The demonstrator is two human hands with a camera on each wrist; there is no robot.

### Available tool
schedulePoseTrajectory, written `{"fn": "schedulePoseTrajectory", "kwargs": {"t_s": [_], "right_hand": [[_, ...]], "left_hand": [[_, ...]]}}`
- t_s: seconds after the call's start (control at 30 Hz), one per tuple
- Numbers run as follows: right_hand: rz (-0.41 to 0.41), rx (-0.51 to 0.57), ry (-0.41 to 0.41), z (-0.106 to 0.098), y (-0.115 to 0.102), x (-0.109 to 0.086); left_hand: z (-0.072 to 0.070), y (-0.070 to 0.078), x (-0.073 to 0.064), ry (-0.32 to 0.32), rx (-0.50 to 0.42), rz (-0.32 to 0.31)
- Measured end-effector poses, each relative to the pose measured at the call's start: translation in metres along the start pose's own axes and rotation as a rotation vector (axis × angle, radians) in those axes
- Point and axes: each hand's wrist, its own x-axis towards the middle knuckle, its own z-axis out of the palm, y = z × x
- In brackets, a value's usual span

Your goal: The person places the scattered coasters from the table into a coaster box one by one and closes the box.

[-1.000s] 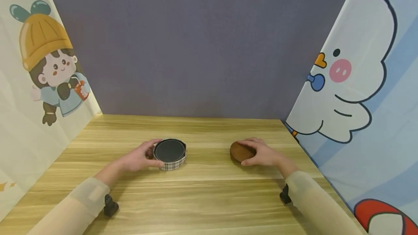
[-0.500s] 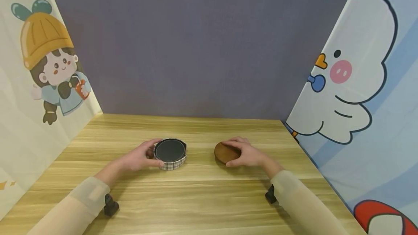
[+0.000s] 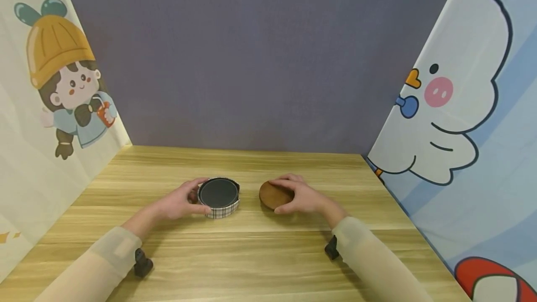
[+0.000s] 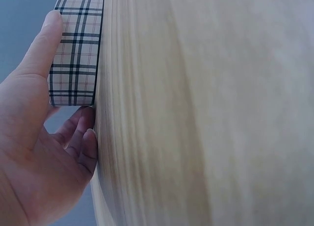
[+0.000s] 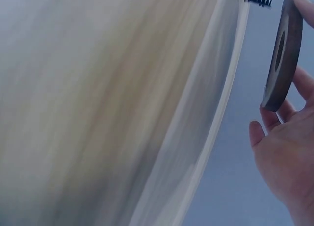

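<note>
My left hand grips a low round coaster holder from its left side, thumb on the near wall and fingers behind. The holder stands on the table, its wall covered in beige-and-black plaid, its top filled by a black disc. In the left wrist view, the thumb lies along the plaid wall. My right hand pinches a brown round wooden coaster by its edge, above the table and just right of the holder. From the right wrist, the coaster's underside shows a dark round recess.
The wood-grain table spreads around both hands. A grey-purple panel rises at its back edge. Cartoon-printed curtains stand at the left and right. A black wrist camera sits under the left cuff.
My right hand has carried the brown coaster leftward across the table, toward the plaid holder. The left hand and the holder have stayed in place.
</note>
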Motion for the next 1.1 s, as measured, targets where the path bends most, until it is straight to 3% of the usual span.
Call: {"fn": "schedulePoseTrajectory", "kwargs": {"t_s": [0.63,1.1], "right_hand": [[-0.098,0.006,0.011,0.021,-0.046,0.035],[-0.130,0.021,0.005,0.041,-0.063,0.062]], "left_hand": [[0.000,0.003,-0.002,0.014,-0.004,-0.006],[-0.001,0.001,0.000,0.002,0.038,-0.051]]}}
